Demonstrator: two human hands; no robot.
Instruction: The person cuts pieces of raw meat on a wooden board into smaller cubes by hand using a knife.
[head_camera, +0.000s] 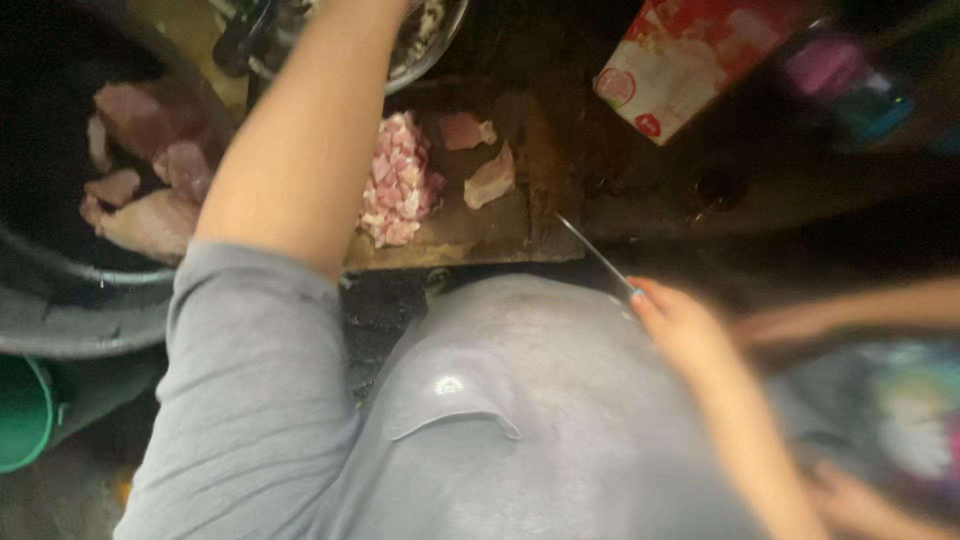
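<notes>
Meat fills the frame's upper half: a heap of small pink diced pieces (398, 182) sits at about 12 o'clock on a dark, worn wooden cutting board (470, 235), with two larger pale chunks (488, 178) just to its right, at roughly 1 o'clock. The person's left arm, in a grey sleeve (255, 400), stretches up from 7 o'clock past the diced heap toward a metal bowl (432, 45) at the top edge; the left hand itself runs out of view there, so its fingers cannot be told. The right hand (680, 325), at about 3 o'clock, is closed around the handle of a thin-bladed knife (597, 252), fingers pressed together in a grip, the blade slanting up and left toward the board's lower right corner without touching the meat. Bigger uncut slabs of raw meat (150, 190) lie in a large dark tub (90, 310) at 9 o'clock, well apart from the knife. A green bucket (22, 410) shows at 8 o'clock below the tub. A red-and-white carton (685, 55) lies tilted at 1 o'clock beyond the board. At 4 o'clock a second, blurred person's arm (850, 310) reaches in from the right edge.
</notes>
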